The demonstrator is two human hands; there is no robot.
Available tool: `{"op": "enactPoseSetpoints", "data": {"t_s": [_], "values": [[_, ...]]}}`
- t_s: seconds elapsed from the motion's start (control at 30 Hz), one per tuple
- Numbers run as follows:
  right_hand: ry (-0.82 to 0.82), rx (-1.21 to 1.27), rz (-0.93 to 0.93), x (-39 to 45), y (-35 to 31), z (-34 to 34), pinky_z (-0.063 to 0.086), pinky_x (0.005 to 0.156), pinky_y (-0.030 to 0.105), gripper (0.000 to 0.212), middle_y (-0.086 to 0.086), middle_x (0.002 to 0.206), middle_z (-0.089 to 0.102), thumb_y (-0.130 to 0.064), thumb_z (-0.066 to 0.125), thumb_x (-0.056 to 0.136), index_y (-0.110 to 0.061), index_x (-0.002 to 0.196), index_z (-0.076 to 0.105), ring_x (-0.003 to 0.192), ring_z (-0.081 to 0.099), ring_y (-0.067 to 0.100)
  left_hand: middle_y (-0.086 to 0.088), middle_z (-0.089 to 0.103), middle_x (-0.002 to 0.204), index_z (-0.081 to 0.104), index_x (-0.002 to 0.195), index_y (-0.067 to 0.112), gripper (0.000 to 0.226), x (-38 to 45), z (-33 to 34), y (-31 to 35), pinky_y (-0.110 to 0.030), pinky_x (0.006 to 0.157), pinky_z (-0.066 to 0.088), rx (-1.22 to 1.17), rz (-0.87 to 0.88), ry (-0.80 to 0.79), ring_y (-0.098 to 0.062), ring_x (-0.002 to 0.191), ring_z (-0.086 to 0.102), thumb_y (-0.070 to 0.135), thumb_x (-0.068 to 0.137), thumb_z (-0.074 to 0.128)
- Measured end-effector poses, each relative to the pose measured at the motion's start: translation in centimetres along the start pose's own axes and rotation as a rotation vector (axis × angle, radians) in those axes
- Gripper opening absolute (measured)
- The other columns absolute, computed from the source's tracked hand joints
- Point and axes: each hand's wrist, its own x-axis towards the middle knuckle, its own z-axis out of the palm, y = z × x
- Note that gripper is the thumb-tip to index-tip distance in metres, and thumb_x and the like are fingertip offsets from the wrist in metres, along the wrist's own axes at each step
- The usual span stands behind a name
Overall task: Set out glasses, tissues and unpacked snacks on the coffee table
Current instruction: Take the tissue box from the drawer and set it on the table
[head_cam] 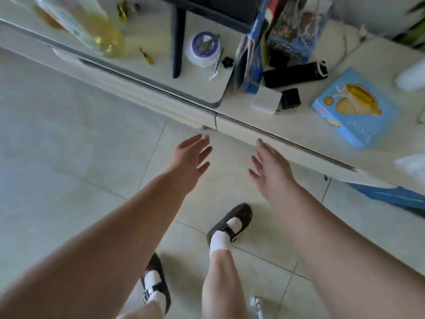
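Note:
My left hand (189,163) and my right hand (269,170) reach forward over the tiled floor, both empty with fingers spread, just short of the front edge of a long cream cabinet (142,88). On its top at the right lies a light blue snack box (355,109) with a pastry picture. A colourful printed bag (282,35) stands behind it, to its left. A round white tub with a purple lid (204,49) sits near the middle. A blurred yellowish plastic bottle (92,28) stands at the far left.
A dark monitor stand leg (178,42) rises beside the tub. A rolled black item (296,73), a white charger (265,100) and a black plug (291,97) lie near the bag. My feet in dark shoes (230,223) stand on the floor. A blue object (391,195) pokes out at the lower right.

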Motion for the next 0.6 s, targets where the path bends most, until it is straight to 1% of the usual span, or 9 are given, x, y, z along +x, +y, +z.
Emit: {"op": "enactPoseSetpoints", "data": {"t_s": [0.1, 0.13, 0.23, 0.3, 0.4, 0.53, 0.6], "values": [[-0.141, -0.088, -0.096, -5.1, 1.6, 3.9, 0.044, 0.098, 0.034, 0.035, -0.009, 0.114, 0.059, -0.03, 0.058, 0.092, -0.026, 0.126, 0.054, 0.115, 0.055, 0.011, 0.001, 0.064, 0.119, 0.053, 0.129, 0.014, 0.041, -3.3, -5.7, 0.5, -0.039, 0.102, 0.042, -0.098, 0.069, 0.014, -0.015, 0.113, 0.059, 0.017, 0.089, 0.061], [-0.182, -0.126, -0.126, -6.6, 2.6, 5.3, 0.044, 0.1, 0.035, 0.034, -0.009, 0.113, 0.06, -0.029, 0.058, 0.091, -0.025, 0.125, 0.055, 0.116, 0.055, 0.011, 0.001, 0.065, 0.118, 0.054, 0.126, 0.015, 0.037, -4.4, -8.1, 0.3, -0.038, 0.101, 0.043, -0.111, 0.099, 0.012, -0.014, 0.112, 0.06, 0.018, 0.089, 0.061], [-0.294, -0.267, -0.182, -10.3, 7.7, 9.6, 0.041, 0.102, 0.035, 0.038, -0.006, 0.126, 0.058, -0.027, 0.061, 0.089, -0.023, 0.127, 0.054, 0.117, 0.054, 0.01, 0.0, 0.065, 0.121, 0.056, 0.119, 0.021, 0.031, -7.2, -16.4, -1.8, -0.035, 0.098, 0.045, -0.087, 0.183, 0.055, -0.012, 0.11, 0.061, 0.02, 0.089, 0.062], [-0.359, -0.412, -0.219, -12.6, 12.8, 12.4, 0.042, 0.097, 0.029, 0.042, -0.004, 0.129, 0.057, -0.024, 0.063, 0.088, -0.019, 0.129, 0.054, 0.113, 0.054, 0.008, -0.001, 0.065, 0.12, 0.058, 0.115, 0.023, 0.027, -9.0, -22.6, -4.2, -0.035, 0.099, 0.045, -0.076, 0.221, 0.127, -0.011, 0.108, 0.062, 0.02, 0.089, 0.062], [-0.494, -0.619, -0.319, -14.9, 21.5, 16.0, 0.042, 0.091, 0.019, 0.044, 0.001, 0.129, 0.056, -0.015, 0.066, 0.086, -0.012, 0.128, 0.054, 0.112, 0.053, 0.008, 0.002, 0.067, 0.114, 0.06, 0.11, 0.026, 0.024, -11.3, -31.9, -8.1, -0.036, 0.1, 0.045, -0.12, 0.305, 0.221, -0.011, 0.109, 0.062, 0.017, 0.088, 0.063], [-0.739, -0.898, -0.402, -16.1, 32.6, 19.7, 0.039, 0.099, 0.021, 0.044, -0.003, 0.125, 0.055, -0.011, 0.067, 0.085, -0.015, 0.127, 0.054, 0.12, 0.05, 0.008, 0.005, 0.067, 0.114, 0.06, 0.112, 0.026, 0.026, -13.2, -42.8, -15.5, -0.031, 0.096, 0.047, -0.233, 0.396, 0.368, -0.01, 0.108, 0.062, 0.015, 0.089, 0.062], [-0.841, -1.038, -0.447, -15.4, 37.8, 21.8, 0.038, 0.099, 0.021, 0.045, -0.006, 0.126, 0.055, -0.012, 0.068, 0.083, -0.019, 0.125, 0.055, 0.121, 0.049, 0.007, 0.005, 0.068, 0.115, 0.06, 0.111, 0.027, 0.026, -13.2, -47.3, -20.3, -0.028, 0.091, 0.048, -0.3, 0.411, 0.471, -0.009, 0.107, 0.063, 0.014, 0.088, 0.063]]}}
